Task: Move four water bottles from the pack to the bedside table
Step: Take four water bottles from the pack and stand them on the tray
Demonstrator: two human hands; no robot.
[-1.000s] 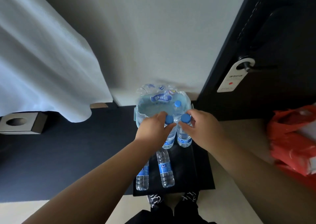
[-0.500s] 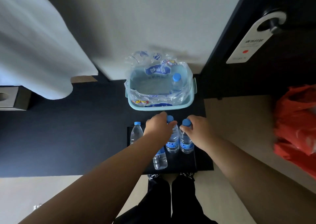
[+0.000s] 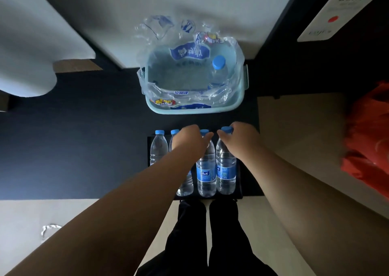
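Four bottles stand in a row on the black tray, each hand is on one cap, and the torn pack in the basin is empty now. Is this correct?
Not quite: the head view shows one bottle left in the torn pack. The rest holds: four in a row on the black tray, left hand and right hand each at a cap.

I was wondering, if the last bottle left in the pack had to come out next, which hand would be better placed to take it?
Probably the right hand. The remaining bottle stands at the right side of the torn pack, roughly straight ahead of that hand. The left hand would need to cross over.
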